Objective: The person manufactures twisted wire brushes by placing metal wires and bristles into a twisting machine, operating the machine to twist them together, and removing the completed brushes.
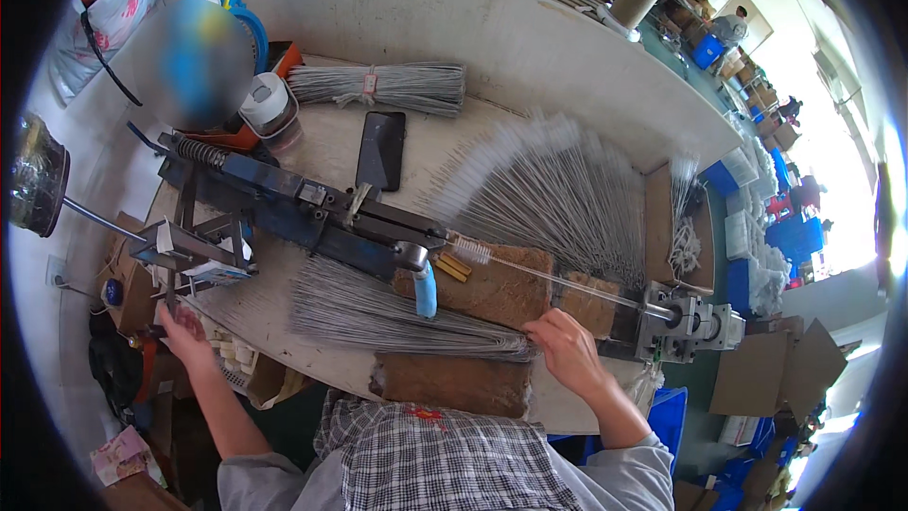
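Observation:
My left hand [187,333] is closed around the lower end of an upright metal lever [170,286] at the machine's left. The fingers of my right hand [567,348] are pinched at the looped ends of a bundle of thin grey wires [407,317], beside a brown padded block [501,289]. Across the machine, a twisted-wire brush with white bristles [470,248] stretches from the long dark metal rail [303,199] to the metal chuck [665,314] at the right. A light-blue handle [426,292] stands out from the rail's right end.
Behind the machine lie a fan of finished brushes [558,190], a black phone [381,152] and a tied wire bundle [378,86]. A lidded plastic jar [270,106] stands at the back left. A curved white panel [492,29] edges the table; a cardboard box [659,227] is at the right.

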`<state>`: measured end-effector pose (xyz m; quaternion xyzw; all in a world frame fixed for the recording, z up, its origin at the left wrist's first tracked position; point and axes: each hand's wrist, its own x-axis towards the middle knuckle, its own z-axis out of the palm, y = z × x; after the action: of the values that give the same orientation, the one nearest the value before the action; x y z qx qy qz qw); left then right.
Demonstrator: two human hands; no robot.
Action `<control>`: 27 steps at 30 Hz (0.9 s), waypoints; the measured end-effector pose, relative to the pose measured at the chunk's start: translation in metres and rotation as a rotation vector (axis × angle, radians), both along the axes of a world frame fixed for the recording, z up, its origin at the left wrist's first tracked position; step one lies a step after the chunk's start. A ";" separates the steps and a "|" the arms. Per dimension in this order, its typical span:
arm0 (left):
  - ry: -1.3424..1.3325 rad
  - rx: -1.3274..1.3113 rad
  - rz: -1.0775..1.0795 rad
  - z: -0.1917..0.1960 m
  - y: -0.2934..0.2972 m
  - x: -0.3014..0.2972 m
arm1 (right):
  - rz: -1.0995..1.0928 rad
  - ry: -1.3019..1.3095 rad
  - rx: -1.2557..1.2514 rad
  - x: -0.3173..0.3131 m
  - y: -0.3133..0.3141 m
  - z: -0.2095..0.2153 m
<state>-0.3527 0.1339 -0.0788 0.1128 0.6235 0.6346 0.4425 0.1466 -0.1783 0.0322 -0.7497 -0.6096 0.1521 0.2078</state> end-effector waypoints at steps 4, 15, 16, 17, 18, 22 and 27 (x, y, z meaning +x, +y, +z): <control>0.000 -0.024 -0.121 0.012 -0.047 0.079 | -0.046 -0.040 -0.084 0.005 -0.010 -0.002; -0.605 -0.022 -0.833 0.054 -0.137 0.257 | -0.057 0.044 -0.173 0.022 -0.035 -0.014; -0.511 0.014 -0.887 0.059 -0.140 0.271 | -0.082 0.054 -0.173 0.022 -0.038 -0.016; -0.416 0.049 -0.939 0.063 -0.144 0.286 | -0.107 0.066 -0.174 0.024 -0.042 -0.019; -0.407 0.055 -0.940 0.060 -0.149 0.297 | -0.105 0.071 -0.165 0.025 -0.043 -0.020; -0.130 -0.136 -1.298 0.078 -0.163 0.337 | -0.122 0.136 -0.196 0.026 -0.054 -0.026; -1.166 -0.085 -1.131 0.165 -0.129 0.309 | -0.043 0.041 -0.183 0.031 -0.046 -0.016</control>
<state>-0.0439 0.0051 0.0858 0.0452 0.1648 0.2476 0.9537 0.1775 -0.2246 0.0164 -0.7752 -0.5725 0.2179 0.1542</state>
